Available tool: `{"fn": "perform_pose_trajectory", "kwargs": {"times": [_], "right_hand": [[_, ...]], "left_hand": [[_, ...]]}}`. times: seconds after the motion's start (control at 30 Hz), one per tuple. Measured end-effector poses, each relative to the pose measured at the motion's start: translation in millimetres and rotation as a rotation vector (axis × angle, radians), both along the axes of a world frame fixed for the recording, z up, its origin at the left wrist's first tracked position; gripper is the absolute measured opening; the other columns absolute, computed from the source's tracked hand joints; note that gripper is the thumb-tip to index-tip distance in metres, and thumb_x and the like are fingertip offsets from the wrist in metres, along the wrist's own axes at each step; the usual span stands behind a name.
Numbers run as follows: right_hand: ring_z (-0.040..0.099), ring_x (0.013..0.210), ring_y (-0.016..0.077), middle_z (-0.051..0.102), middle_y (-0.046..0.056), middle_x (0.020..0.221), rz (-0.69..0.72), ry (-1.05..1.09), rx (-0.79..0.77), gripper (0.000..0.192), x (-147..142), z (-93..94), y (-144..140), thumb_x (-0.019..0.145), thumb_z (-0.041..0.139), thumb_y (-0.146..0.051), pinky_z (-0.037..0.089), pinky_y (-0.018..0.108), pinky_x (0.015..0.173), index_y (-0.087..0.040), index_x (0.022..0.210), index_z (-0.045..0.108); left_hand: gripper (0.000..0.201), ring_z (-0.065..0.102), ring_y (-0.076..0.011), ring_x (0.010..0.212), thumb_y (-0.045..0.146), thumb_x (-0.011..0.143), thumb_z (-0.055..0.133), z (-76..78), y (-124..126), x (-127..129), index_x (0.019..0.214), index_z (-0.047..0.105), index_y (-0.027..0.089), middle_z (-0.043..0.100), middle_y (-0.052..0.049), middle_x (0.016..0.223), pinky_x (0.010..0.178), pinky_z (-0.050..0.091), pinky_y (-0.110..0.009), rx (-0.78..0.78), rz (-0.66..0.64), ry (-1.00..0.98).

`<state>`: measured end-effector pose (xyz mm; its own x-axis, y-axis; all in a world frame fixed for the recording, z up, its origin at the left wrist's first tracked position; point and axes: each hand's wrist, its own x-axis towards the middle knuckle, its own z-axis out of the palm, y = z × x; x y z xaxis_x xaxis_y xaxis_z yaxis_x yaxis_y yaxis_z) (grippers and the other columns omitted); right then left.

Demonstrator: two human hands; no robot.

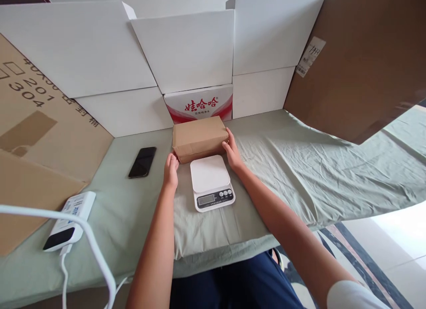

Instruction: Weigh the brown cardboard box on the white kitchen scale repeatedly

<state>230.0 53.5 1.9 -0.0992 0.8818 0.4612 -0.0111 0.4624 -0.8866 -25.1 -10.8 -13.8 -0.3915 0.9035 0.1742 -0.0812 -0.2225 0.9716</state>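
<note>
Both hands grip a small brown cardboard box (pixel 201 138) at its two ends, just behind a white kitchen scale (pixel 210 176). My left hand (pixel 171 170) is closed on the box's left lower corner, its fingertips partly hidden. Around the right end, my right hand (pixel 232 150) has its thumb in front and its fingers on the far side. The scale lies flat with a bare platform and a dark display strip facing me. Whether the box's underside touches the cloth cannot be made out.
A black phone (pixel 142 162) lies to the left. Nearer me is a white power bank (pixel 70 220) with a thick white cable (pixel 89 238). White boxes (pixel 186 52) and a red-and-white carton (pixel 199 104) form a back wall; large cardboard boxes (pixel 353 65) flank the green cloth (pixel 319 176).
</note>
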Motion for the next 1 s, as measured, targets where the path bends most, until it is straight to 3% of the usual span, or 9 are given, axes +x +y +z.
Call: {"fn": "perform_pose_trajectory", "kwargs": {"times": [0.23, 0.53, 0.7, 1.0], "right_hand": [[0.029, 0.157, 0.0283, 0.024, 0.0, 0.172, -0.186, 0.041, -0.043, 0.073, 18, -11.2, 5, 0.095, 0.04, -0.065, 0.032, 0.053, 0.125, -0.037, 0.161, 0.022], [0.039, 0.15, 0.0288, 0.034, 0.006, 0.168, -0.117, 0.067, -0.159, 0.072, 14, -6.5, -3, 0.094, 0.044, -0.06, 0.036, 0.052, 0.122, -0.031, 0.16, 0.03], [0.04, 0.15, 0.0301, 0.043, 0.01, 0.162, -0.063, 0.039, -0.12, 0.075, 9, -2.5, -4, 0.093, 0.046, -0.062, 0.035, 0.051, 0.123, -0.025, 0.158, 0.036], [0.039, 0.15, 0.0279, 0.041, 0.005, 0.165, -0.021, 0.007, -0.097, 0.073, 6, 4.6, -6, 0.094, 0.047, -0.06, 0.029, 0.051, 0.127, -0.028, 0.158, 0.037]], "left_hand": [[0.081, 0.037, -0.0276, 0.152, 0.077, 0.089, 0.04, 6.3, -5, -31, 0.145, 0.057, 0.021, 0.04, -0.018, 0.163, 0.122, 0.032, -0.042, 0.02, 0.157, -0.113], [0.084, 0.037, -0.0287, 0.151, 0.081, 0.088, 0.039, -2.4, 0, -29, 0.147, 0.056, 0.025, 0.041, -0.017, 0.162, 0.121, 0.033, -0.044, 0.022, 0.122, -0.009], [0.084, 0.039, -0.0301, 0.151, 0.081, 0.086, 0.045, -1.6, -2, -26, 0.145, 0.058, 0.023, 0.044, -0.018, 0.161, 0.122, 0.033, -0.045, 0.033, 0.107, 0.017], [0.082, 0.042, -0.0324, 0.149, 0.078, 0.083, 0.056, -0.3, -8, -21, 0.141, 0.062, 0.02, 0.049, -0.017, 0.157, 0.123, 0.032, -0.047, 0.033, 0.071, 0.076]]}}
